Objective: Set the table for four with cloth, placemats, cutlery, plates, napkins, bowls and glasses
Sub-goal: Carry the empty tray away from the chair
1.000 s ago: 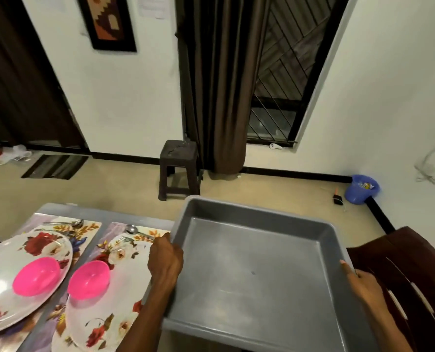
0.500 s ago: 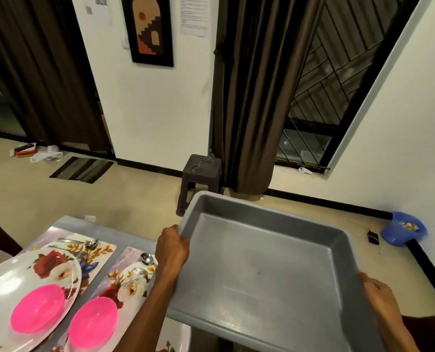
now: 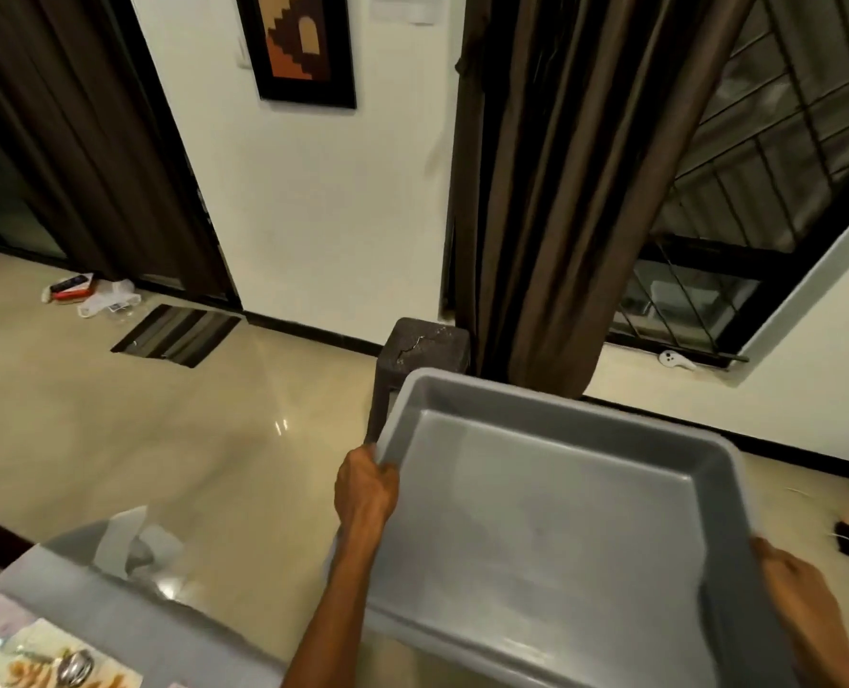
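**Grey tray held in both hands, table corner at near left**

A shiny cream floor point(image 3: 115, 429) fills the left and middle of the scene, with a white wall point(image 3: 323, 206) at the far side. A dark brown curtain point(image 3: 561, 191) hangs at far right beside a barred window point(image 3: 784, 141); another dark curtain point(image 3: 65, 141) hangs at far left.

A large empty grey tray point(image 3: 536, 538) takes up the near right, carried above the floor and tilted slightly. The left hand point(image 3: 365, 489) is closed on its left rim, fingers curled over the edge. The right hand point(image 3: 794, 593) clasps the near right corner; its fingertips are hidden behind the rim.

The table point(image 3: 115, 618), covered in grey cloth, shows only its corner at near left, apart from the tray. On it lies the edge of a floral placemat point(image 3: 25, 662) with a spoon point(image 3: 76, 665) on top.

A dark stool point(image 3: 422, 350) stands just beyond the tray's far edge. A striped mat point(image 3: 177, 335) lies on the floor at far left, and a framed picture point(image 3: 303, 47) hangs on the wall.
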